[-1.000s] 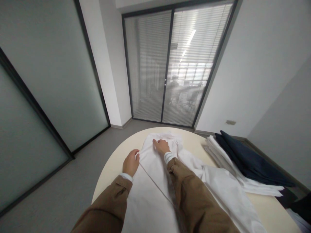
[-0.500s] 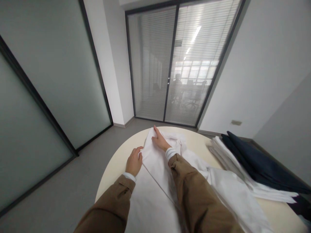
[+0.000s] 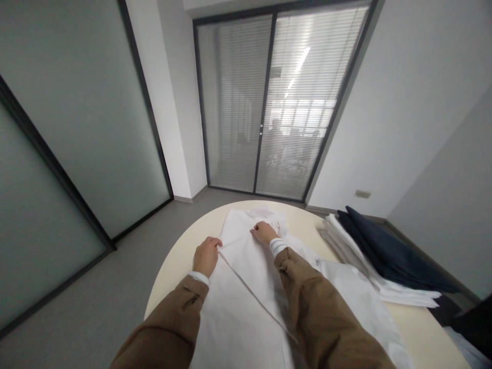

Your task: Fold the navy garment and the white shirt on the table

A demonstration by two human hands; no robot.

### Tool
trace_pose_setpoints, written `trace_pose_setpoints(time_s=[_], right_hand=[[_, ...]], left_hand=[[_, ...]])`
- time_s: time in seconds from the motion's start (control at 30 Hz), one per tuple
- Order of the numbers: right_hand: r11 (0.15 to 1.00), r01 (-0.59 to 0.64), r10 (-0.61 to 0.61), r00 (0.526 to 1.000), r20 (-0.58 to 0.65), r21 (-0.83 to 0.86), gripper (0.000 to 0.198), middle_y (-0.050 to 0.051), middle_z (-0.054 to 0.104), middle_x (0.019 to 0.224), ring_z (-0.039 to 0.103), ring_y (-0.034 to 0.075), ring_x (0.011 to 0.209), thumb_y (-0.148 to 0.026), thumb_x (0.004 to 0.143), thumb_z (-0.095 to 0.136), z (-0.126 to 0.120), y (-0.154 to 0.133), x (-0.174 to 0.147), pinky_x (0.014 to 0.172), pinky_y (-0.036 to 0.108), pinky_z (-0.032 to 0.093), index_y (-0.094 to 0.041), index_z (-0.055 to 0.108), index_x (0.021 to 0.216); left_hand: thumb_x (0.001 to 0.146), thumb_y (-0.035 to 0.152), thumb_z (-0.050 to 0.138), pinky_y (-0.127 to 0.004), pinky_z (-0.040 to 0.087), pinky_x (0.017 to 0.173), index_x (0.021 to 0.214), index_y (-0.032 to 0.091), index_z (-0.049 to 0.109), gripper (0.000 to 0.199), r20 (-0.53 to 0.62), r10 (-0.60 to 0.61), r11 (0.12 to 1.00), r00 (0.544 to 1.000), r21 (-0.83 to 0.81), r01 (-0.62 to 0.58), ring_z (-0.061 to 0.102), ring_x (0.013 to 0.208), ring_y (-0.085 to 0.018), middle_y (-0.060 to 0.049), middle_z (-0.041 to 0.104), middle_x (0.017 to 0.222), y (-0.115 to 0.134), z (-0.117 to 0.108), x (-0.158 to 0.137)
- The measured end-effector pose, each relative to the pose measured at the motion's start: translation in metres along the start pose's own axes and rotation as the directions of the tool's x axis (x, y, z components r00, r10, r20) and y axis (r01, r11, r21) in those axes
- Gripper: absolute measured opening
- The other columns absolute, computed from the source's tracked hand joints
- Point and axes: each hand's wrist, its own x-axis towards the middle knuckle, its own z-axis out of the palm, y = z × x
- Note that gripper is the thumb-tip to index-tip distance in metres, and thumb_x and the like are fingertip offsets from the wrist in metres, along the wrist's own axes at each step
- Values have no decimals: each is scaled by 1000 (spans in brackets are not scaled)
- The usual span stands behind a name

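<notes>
A white shirt (image 3: 242, 266) lies spread over the round table, its far end bunched into small folds near the far rim. My left hand (image 3: 207, 254) pinches the shirt's left edge between thumb and fingers. Further in, towards the far end, my right hand (image 3: 264, 232) has its fingers curled closed on the cloth. A crease runs across the fabric between both hands. From the left hand a long folded edge slants down to the right, under my right forearm. More white cloth (image 3: 353, 292) of the same look stretches out to the right of that forearm.
The round cream table (image 3: 175, 269) carries a stack of folded white cloths (image 3: 407, 294) at the right, with folded navy cloth (image 3: 384, 251) on top. Dark fabric (image 3: 474, 320) shows at the far right. Glass doors with blinds (image 3: 265, 113) stand beyond.
My right hand has drawn back from the far corner of the shirt and closed from open fingers into a pinch. The left hand stays at the left edge. The view has turned slightly right.
</notes>
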Motion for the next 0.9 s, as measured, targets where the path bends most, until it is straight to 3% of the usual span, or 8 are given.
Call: trace_pose_setpoints(time_s=[0.2, 0.33, 0.43, 0.53, 0.6, 0.7, 0.8, 0.9], right_hand=[[991, 7, -19, 996, -87, -137, 42, 15, 60, 127, 60, 26, 112, -25, 89, 54, -20, 1, -33, 90, 35, 44, -20, 53, 131], [968, -35, 21, 998, -57, -247, 35, 17, 64, 119, 59, 33, 114, -30, 83, 64, -60, 37, -70, 92, 44, 43, -17, 63, 116], [948, -64, 79, 996, 34, -313, 57, 19, 67, 114, 62, 37, 107, -43, 66, 80, -83, 71, -108, 87, 46, 46, -15, 66, 112], [903, -52, 143, 972, 185, -427, 74, 20, 67, 116, 63, 39, 108, -44, 56, 86, -92, 95, -146, 85, 45, 49, -15, 64, 120], [882, -56, 165, 967, 196, -468, 59, 21, 68, 112, 64, 40, 105, -33, 63, 83, -93, 104, -165, 84, 45, 50, -14, 68, 116], [862, -89, 156, 983, 94, -499, 30, 23, 69, 110, 66, 39, 104, -18, 79, 65, -96, 108, -183, 83, 45, 51, -11, 72, 108], [850, -125, 142, 990, -5, -511, 28, 23, 69, 111, 65, 39, 105, -16, 88, 53, -106, 107, -188, 84, 47, 50, -9, 71, 108], [854, -171, 140, 985, -99, -491, 30, 23, 69, 109, 66, 38, 103, -18, 92, 46, -125, 104, -188, 85, 50, 48, -9, 70, 108]], left_hand=[[94, 19, 43, -39, 47, 89, 109, 20, 70, 30, -46, 6, 991, 999, 136, 1, 57, 106, -27, -11, 62, 119, 4, -2, -1], [93, 19, 44, -41, 40, 105, 119, 23, 67, 35, -88, 251, 968, 964, 48, -248, 48, 124, -25, -7, 54, 136, 15, -9, -6], [95, 30, 45, -44, 36, 109, 131, 26, 60, 39, 88, 487, 873, 869, -8, -488, 47, 127, -25, -7, 53, 139, 21, -9, -13], [92, 49, 52, -59, 26, 112, 135, 32, 57, 46, 251, 523, 834, 815, 47, -550, 42, 133, -34, -7, 49, 145, 25, -7, -20], [92, 52, 51, -63, 19, 112, 137, 34, 56, 48, 301, 527, 815, 795, 83, -573, 38, 136, -37, -8, 46, 148, 29, -10, -22], [92, 50, 50, -54, 29, 111, 139, 30, 54, 51, 388, 590, 759, 708, 33, -650, 42, 134, -33, -9, 45, 149, 43, -21, -25], [89, 51, 54, -46, 41, 102, 137, 29, 55, 53, 441, 641, 718, 629, -54, -694, 49, 126, -31, -8, 51, 143, 67, -32, -31], [90, 48, 52, -43, 44, 98, 132, 27, 59, 48, 451, 645, 727, 617, -114, -677, 52, 120, -29, -8, 57, 135, 94, -35, -41]])
